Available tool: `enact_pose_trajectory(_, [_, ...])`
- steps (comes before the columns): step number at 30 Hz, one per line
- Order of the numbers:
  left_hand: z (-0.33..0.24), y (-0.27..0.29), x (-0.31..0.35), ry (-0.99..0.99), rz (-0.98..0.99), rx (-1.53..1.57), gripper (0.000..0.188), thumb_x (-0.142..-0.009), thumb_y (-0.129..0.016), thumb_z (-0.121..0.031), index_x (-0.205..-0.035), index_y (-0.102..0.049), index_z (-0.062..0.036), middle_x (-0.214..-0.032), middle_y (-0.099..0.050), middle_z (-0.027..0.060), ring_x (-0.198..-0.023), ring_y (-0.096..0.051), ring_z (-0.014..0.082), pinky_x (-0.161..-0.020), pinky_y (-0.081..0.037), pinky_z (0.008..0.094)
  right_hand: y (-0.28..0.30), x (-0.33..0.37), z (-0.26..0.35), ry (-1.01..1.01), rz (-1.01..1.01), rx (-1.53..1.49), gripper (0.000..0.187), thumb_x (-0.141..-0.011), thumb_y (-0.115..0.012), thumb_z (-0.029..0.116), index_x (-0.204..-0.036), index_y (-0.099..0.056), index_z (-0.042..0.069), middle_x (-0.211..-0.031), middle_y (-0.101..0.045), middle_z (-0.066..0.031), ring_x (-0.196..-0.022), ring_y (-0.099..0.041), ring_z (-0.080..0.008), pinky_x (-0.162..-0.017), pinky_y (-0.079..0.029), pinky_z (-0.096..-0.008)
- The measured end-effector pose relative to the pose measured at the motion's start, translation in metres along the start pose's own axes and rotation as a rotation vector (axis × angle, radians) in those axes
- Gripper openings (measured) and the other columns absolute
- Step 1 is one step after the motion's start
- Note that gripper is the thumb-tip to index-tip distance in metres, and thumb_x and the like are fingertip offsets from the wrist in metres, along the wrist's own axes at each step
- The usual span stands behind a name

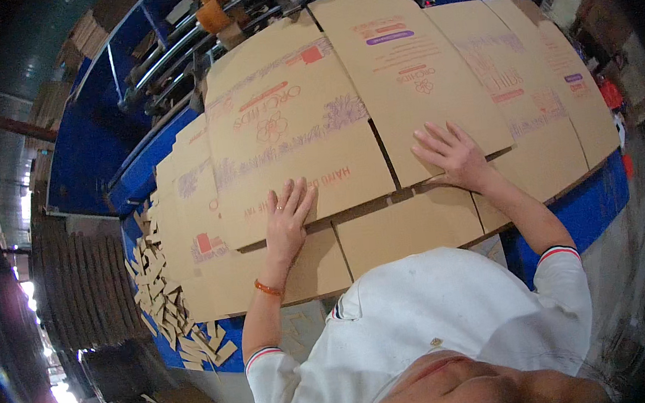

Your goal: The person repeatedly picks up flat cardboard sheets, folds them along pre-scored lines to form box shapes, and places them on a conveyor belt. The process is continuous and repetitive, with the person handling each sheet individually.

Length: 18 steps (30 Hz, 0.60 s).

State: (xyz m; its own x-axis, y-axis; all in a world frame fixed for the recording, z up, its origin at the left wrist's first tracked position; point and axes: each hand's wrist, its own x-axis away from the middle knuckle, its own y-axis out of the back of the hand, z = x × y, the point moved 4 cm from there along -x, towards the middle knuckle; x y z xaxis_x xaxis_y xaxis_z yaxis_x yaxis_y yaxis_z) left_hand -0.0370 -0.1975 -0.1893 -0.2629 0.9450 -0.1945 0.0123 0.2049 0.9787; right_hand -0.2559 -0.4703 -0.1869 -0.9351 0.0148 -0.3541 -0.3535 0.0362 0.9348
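Note:
A flat printed cardboard box blank (295, 150) lies in front of me, brown with red and purple print and dark slots between its panels. My left hand (287, 218) rests flat on its near left panel, fingers stretched out. On the narrower right panel lies my right hand (453, 155), its fingers spread near the panel's lower edge. Beneath this blank is another cardboard blank (408, 221), whose edges show along the near side and at both ends. Neither hand grips anything.
A blue worktable (594, 197) carries the cardboard. Many small cardboard offcuts (163, 292) are heaped at its left end. Beyond the far edge stands a machine with metal rollers (164, 62) and an orange wheel (212, 16). Stacked cardboard (84, 287) stands at the left.

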Motion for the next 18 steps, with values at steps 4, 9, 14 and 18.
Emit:
enact_pose_trajectory(4, [0.020, -0.006, -0.027, -0.001, -0.062, -0.052, 0.068, -0.074, -0.053, 0.006, -0.137, -0.046, -0.0166, -0.143, -0.043, 0.0078, -0.132, -0.039, 0.0304, -0.107, -0.028, 0.0552, -0.022, -0.027, -0.028, -0.001, -0.011, 0.023, 0.080, -0.060, -0.077, 0.044, -0.131, -0.051, 0.017, -0.138, -0.048, -0.0066, -0.127, -0.045, -0.0290, -0.101, -0.037, -0.0521])
enact_pose_trajectory(9, [0.052, -0.007, -0.084, -0.056, -0.215, -0.030, 0.062, -0.077, -0.052, 0.001, -0.136, -0.048, -0.0184, -0.136, -0.049, 0.0080, -0.126, -0.045, 0.0293, -0.104, -0.035, 0.0498, -0.035, -0.076, -0.069, 0.003, -0.136, 0.087, 0.068, -0.068, -0.072, 0.033, -0.131, -0.052, 0.016, -0.137, -0.050, -0.0077, -0.124, -0.048, -0.0285, -0.100, -0.039, -0.0474])
enact_pose_trajectory(14, [0.080, -0.024, -0.102, -0.044, -0.318, 0.060, 0.061, -0.075, -0.053, 0.002, -0.133, -0.050, -0.0178, -0.130, -0.054, 0.0076, -0.121, -0.050, 0.0289, -0.103, -0.037, 0.0474, -0.057, -0.100, -0.097, 0.066, -0.200, 0.169, 0.058, -0.075, -0.065, 0.021, -0.131, -0.052, 0.016, -0.133, -0.053, -0.0071, -0.122, -0.050, -0.0271, -0.098, -0.043, -0.0401])
enact_pose_trajectory(18, [0.080, -0.020, -0.110, 0.018, -0.347, -0.103, 0.055, -0.074, -0.058, -0.003, -0.126, -0.055, -0.0180, -0.127, -0.055, 0.0057, -0.120, -0.050, 0.0251, -0.103, -0.036, 0.0459, -0.059, -0.109, -0.106, 0.016, -0.229, 0.220, 0.058, -0.076, -0.062, 0.013, -0.133, -0.051, 0.018, -0.133, -0.054, -0.0059, -0.123, -0.049, -0.0273, -0.099, -0.042, -0.0391])
